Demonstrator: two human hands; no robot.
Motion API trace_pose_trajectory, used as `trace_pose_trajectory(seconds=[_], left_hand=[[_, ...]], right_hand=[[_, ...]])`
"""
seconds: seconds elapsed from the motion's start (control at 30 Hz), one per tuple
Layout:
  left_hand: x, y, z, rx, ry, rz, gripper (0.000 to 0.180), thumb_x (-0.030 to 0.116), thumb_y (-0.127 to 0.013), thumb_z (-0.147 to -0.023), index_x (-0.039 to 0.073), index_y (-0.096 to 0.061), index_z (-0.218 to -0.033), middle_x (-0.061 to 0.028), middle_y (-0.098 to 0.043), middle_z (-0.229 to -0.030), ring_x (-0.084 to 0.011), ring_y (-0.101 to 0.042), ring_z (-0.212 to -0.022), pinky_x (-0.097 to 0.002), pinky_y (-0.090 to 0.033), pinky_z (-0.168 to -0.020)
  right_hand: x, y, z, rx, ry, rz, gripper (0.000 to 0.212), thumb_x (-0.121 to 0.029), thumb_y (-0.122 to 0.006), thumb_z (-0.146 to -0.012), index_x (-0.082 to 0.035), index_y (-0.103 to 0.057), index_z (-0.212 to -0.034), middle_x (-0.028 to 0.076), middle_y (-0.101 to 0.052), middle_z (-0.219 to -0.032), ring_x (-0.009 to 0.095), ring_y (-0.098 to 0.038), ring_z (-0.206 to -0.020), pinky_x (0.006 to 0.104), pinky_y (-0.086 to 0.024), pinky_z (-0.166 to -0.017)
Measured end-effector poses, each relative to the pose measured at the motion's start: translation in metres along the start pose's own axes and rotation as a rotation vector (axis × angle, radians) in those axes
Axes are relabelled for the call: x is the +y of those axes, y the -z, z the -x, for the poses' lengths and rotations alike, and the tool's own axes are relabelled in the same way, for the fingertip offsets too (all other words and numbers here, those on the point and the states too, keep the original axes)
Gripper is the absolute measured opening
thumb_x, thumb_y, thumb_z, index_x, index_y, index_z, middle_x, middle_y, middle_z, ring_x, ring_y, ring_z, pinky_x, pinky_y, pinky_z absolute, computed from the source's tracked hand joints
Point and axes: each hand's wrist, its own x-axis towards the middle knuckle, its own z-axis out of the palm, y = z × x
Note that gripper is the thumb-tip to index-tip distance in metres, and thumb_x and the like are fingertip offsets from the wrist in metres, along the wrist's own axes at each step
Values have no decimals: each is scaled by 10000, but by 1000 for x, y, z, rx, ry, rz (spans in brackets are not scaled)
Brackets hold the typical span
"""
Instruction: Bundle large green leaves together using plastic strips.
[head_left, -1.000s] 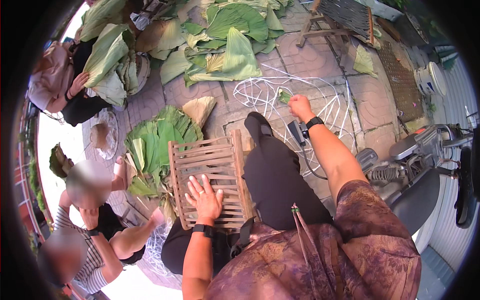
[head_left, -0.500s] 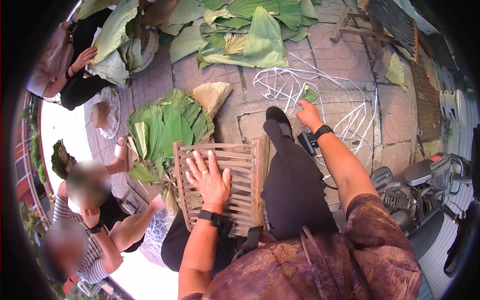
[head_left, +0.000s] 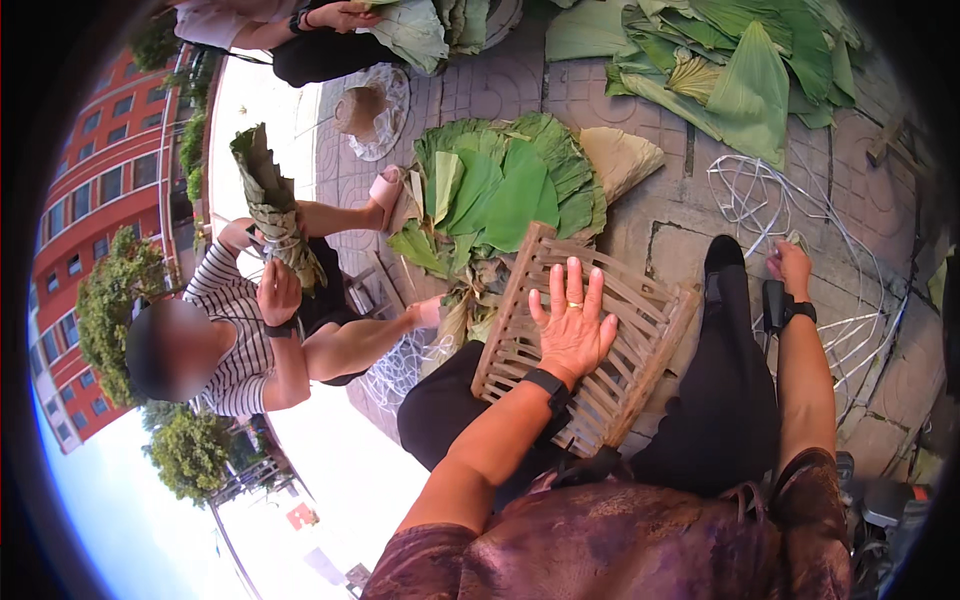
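Observation:
My left hand [head_left: 577, 335] lies spread, palm down, over a slatted wooden seat [head_left: 652, 368] between my knees. A ring is on one of its fingers. Out to the right, my right hand [head_left: 792, 268] reaches low beside my shoe, its fingers curled together near a small pale scrap. What the fingers hold, if anything, is too small to make out. Loops of white cord [head_left: 752, 190] spread over the paving just beyond that hand. Left of the seat's far end sits a fanned stack of large green leaves [head_left: 510, 195].
A bigger leaf pile [head_left: 740, 80] covers the paving at the far right. To the left, a seated person in a striped top [head_left: 232, 345] holds a tied leaf bundle [head_left: 272, 215]. Another person [head_left: 330, 18] handles leaves at the far left. A motorbike [head_left: 885, 505] stands at the lower right.
The view has swung left, so things appear further right. The slatted seat looks more tilted, with my left hand still spread over it. My right hand's fingers are more curled now.

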Motion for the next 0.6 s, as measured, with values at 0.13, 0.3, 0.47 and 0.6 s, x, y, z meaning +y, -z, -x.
trace_pose_trajectory(seconds=[0.13,0.3,0.47,0.6], left_hand=[[2,3,-3,29,-13,33,725,416,-484,-802,120,-205,-1403,-154,-69,-1476,-328,-27,-1355,-539,92,-1008],[-2,17,-10,-7,-44,203,656,216,-511,-755,127,-292,-1367,-144,-169,-1457,-351,-160,-1329,-528,-105,-1051],[-6,63,10,191,12,628,548,128,-574,-722,71,-450,-1253,-169,-415,-1314,-373,-329,-1239,-420,-272,-1024],[28,167,43,571,-199,870,434,158,-602,-749,3,-524,-1147,-183,-487,-1205,-332,-380,-1189,-404,-320,-977]], right_hand=[[-32,-1,50,-66,37,-388,73,-112,-524,-829,-51,-525,-869,40,-516,-712,147,-523,-565,346,-537,-575],[-108,30,90,17,168,-135,120,-61,-527,-807,-67,-522,-927,13,-503,-694,138,-483,-557,298,-492,-584],[-209,-31,246,-491,807,396,151,-13,-531,-767,7,-593,-904,45,-613,-790,117,-570,-741,250,-456,-690],[-242,-81,403,-1071,908,761,127,-21,-537,-760,16,-604,-861,53,-622,-787,119,-576,-750,257,-459,-711]])
